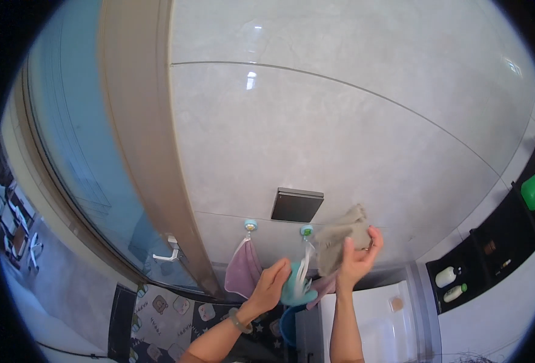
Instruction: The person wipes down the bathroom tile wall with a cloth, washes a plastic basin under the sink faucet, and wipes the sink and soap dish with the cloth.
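Head view: left hand grips a teal plastic hanger; right hand clutches a beige terry cloth near a mauve hanging towel.

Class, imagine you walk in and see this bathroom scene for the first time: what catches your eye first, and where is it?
The eye goes first to the two raised hands low in the middle: the right hand grips a grey-beige cloth, while the left hand holds a teal scoop-like thing beside it. Behind them a pink towel hangs from a wall hook on the pale tiled wall, beneath a dark square plate. A big blue-tinted window fills the left.
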The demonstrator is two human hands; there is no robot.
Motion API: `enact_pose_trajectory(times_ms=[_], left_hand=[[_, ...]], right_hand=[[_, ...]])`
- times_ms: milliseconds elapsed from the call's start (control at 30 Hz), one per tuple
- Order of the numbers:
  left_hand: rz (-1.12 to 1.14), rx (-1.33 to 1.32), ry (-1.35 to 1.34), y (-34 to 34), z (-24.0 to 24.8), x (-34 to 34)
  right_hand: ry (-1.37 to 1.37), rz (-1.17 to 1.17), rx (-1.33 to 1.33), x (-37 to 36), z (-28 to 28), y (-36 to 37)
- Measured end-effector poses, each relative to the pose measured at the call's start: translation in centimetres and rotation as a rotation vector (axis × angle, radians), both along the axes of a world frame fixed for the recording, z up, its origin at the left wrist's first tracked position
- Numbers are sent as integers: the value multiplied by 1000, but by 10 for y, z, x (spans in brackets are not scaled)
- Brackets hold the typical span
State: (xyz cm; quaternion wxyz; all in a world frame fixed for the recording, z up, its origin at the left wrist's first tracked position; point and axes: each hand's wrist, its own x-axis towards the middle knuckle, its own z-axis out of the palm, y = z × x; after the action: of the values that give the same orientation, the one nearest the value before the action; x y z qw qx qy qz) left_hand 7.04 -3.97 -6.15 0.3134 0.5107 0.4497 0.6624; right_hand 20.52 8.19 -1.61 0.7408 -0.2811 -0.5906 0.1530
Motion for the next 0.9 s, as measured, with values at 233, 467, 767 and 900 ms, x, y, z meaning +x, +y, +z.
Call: enact_pose_trajectory(times_ms=[233,467,767,900], left_hand=[[-400,-295,-249,-68,-34,13],[-100,-641,-331,-145,-129,8],[18,-707,-32,-181,-152,20],[60,-620,-304,-186,-124,23]], right_hand=[[-726,67,183,3,-258,35],[-825,195,346,-60,-175,26],[-1208,51,137,-7,-353,42],[-774,-238,-196,-49,-271,41]])
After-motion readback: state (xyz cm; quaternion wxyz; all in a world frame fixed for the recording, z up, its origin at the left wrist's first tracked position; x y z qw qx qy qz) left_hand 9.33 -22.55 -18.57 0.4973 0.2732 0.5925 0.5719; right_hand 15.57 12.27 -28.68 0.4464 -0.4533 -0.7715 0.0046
